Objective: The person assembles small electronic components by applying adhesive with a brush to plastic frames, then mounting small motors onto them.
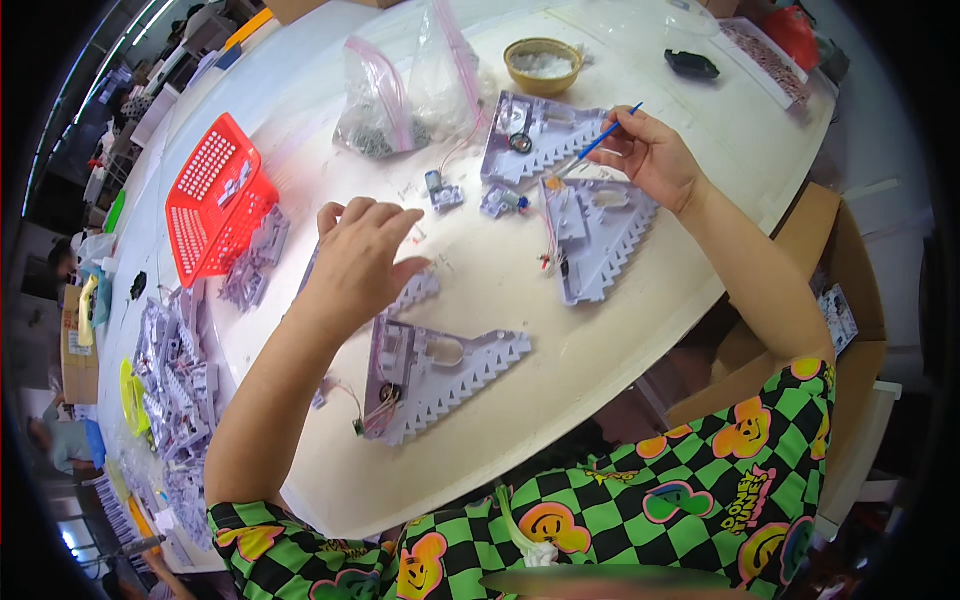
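Note:
My right hand (648, 160), at the upper right, pinches a thin blue stick-like tool (612, 130). Its lower end reaches down to the top of a pale lilac triangular plastic housing (605, 240) with a toothed edge and wires. Behind this lies a similar housing (545, 125) with a round black part. My left hand (355, 265) hovers with bent fingers apart, nothing visible in it. Below it another housing (412, 292) is partly hidden. Nearer to me sits one more toothed housing (450, 375) with wires. Two small motor pieces (443, 192) lie between my hands.
A yellowish bowl (516, 72) of white material stands at the back, beside clear zip bags (375, 105) of small parts. At left are a red perforated basket (215, 215) and a heap of lilac parts (180, 380). A cardboard box (850, 270) is beyond the table's right edge.

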Motion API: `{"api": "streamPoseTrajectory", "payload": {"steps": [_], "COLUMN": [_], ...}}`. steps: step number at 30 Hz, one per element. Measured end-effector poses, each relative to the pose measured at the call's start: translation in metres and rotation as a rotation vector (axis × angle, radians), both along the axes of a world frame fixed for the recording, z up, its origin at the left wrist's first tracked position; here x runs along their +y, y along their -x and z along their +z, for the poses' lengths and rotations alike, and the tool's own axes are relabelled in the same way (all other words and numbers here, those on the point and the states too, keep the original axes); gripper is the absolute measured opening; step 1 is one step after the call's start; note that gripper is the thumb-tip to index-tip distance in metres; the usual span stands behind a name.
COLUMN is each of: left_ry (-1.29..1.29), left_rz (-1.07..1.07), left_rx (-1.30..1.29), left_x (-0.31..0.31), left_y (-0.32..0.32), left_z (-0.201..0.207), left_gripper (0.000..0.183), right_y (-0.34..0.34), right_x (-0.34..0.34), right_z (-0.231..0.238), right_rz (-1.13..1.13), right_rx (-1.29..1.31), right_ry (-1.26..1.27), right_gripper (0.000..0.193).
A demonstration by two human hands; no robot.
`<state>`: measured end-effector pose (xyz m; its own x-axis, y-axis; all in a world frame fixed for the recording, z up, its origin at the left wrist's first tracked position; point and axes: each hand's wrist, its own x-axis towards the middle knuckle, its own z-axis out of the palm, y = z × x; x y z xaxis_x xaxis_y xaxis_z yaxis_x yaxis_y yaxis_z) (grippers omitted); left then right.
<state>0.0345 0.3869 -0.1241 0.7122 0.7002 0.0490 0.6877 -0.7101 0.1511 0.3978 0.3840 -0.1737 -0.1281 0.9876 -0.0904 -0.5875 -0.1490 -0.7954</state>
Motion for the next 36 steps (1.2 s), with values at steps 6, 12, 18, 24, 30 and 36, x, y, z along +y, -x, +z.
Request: {"api": "streamPoseTrajectory", "payload": {"steps": [6,12,18,24,30,36], "left_ry": [-0.089,-0.022,0.094,0.202,0.232,0.232], "left_rz": [0.006,0.086,0.154,0.171,0.173,0.166], "left_rx": [-0.105,-0.092,-0.095,-0.116,-0.159,-0.183], "left_x": [0.028,0.025,0.023,0.021,0.018,0.017], "left_y": [-0.027,-0.043,-0.036,-0.029,-0.027,-0.025], "left_z": [-0.014,-0.015,-0.013,-0.013,-0.015,-0.017], "left_gripper": [0.038,0.058,0.071,0.064,0.061,0.061], "right_y": [-0.009,-0.005,0.002,0.007,0.013,0.013], "right_x": [0.032,0.066,0.076,0.074,0.075,0.079], "right_z": [0.054,0.058,0.062,0.07,0.072,0.07], "right_rz": [-0.578,-0.657,-0.675,-0.658,-0.639,-0.584], "right_rx": [-0.277,-1.167,-1.315,-1.505,-1.468,-1.516], "right_ry": [-0.3,-0.546,-0.537,-0.609,-0.594,-0.417], "right_gripper": [0.016,0.017,0.016,0.017,0.017,0.017]}}
